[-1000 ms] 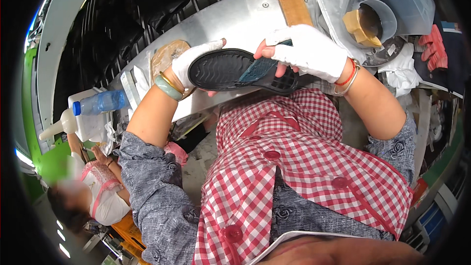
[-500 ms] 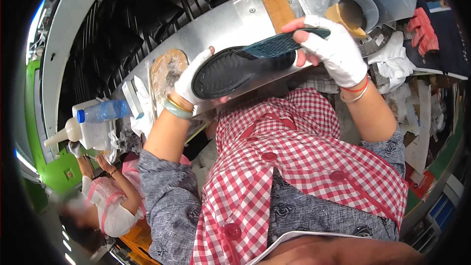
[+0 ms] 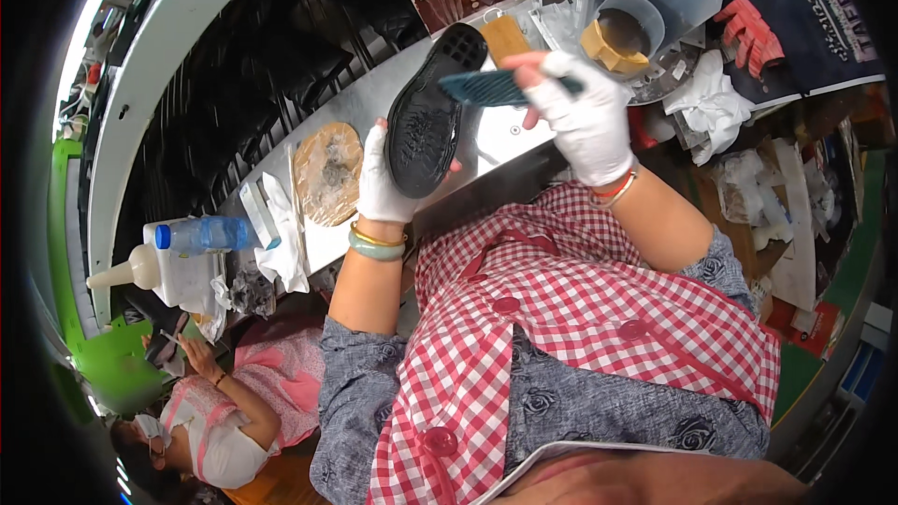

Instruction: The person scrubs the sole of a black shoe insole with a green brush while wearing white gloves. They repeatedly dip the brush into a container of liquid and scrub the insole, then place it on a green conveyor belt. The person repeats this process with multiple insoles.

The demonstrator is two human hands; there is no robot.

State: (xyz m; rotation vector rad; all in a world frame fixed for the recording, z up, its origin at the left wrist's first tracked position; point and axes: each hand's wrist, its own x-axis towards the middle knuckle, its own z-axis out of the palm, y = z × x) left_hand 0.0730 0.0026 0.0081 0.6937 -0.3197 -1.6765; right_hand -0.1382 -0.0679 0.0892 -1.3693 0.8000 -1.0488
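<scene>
My left hand (image 3: pixel 385 182), in a white fingerless glove, grips a black shoe sole (image 3: pixel 426 126) at its broad end. The sole's hollow, patterned face is toward me, and its narrow end with small square cells points away. Between the thumb and fingers of my right hand (image 3: pixel 591 122), gloved the same way, is a dark teal, textured insole (image 3: pixel 486 90). Its free end reaches close to the right edge of the sole; whether they touch I cannot tell. Motion blurs the right fingers a little.
A plastic-wrapped round tan board (image 3: pixel 327 173) lies on the metal bench (image 3: pixel 323 248). A blue-capped bottle (image 3: pixel 201 234) lies at left, near a person in pink (image 3: pixel 290 369). At far right are a tub (image 3: pixel 645 19) with a yellow sponge-like block (image 3: pixel 613 47) and red gloves (image 3: pixel 748 33).
The sole has turned, its narrow end swinging away from me and leftward. My right fingers have come off that narrow end. My right hand has shifted left with the insole.
</scene>
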